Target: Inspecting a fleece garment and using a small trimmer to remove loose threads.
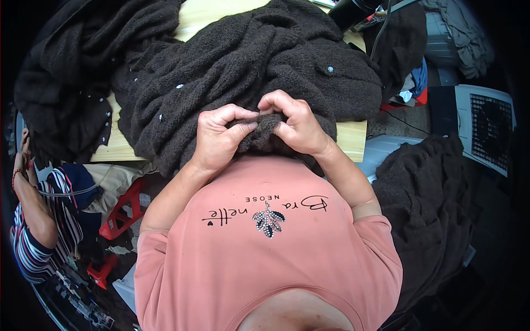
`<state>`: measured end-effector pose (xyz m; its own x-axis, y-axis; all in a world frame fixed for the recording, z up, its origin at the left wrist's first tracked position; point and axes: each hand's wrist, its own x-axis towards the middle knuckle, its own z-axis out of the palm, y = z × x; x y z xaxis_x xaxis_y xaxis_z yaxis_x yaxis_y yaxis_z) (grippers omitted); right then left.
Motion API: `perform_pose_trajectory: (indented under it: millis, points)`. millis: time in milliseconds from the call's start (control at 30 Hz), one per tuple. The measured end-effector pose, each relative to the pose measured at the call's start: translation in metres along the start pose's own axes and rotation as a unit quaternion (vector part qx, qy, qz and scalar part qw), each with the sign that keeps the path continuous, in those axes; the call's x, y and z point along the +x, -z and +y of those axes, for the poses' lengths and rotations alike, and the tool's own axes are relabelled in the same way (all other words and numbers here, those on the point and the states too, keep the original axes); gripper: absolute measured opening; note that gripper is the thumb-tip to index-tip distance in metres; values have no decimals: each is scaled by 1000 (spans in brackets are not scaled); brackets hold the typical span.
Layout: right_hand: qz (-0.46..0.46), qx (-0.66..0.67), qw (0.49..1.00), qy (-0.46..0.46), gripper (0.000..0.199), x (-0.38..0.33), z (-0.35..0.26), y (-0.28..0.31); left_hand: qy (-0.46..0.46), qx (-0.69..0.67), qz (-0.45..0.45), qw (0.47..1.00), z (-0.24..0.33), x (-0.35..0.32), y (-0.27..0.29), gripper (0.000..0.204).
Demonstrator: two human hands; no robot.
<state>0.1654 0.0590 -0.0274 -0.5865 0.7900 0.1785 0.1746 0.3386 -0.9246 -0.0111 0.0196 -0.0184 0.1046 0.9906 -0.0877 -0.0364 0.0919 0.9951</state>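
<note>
Nearby on the left is one person (40, 220) in a striped shirt, and on the right one dark cloth pile (425, 209). One dark knitwear heap (248, 71) hides much of one worktop (353, 138). Its gathered fold lies between two narrow grips: left grip (217, 135) and right grip (299, 126), both pinching it.

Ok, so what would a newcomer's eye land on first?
Probably the dark knit fabric heaped across the wooden table, upper centre. At its near edge, the left hand and right hand pinch a fold above the pink shirt. Another person's striped top stands out at far left.
</note>
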Motion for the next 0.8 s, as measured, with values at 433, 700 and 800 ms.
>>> perform_pose_trajectory:
  millis: [433,700,800]
  points:
    - [8,68,995,-72,13,-8,2,-12,-136,167,16,976,-6,-6,-3,13]
    - [100,10,993,-56,12,-15,-2,-26,-224,233,51,945,-10,-5,-6,18]
    - [136,-10,990,-24,12,-14,6,-31,-301,264,70,914,-11,-1,-9,19]
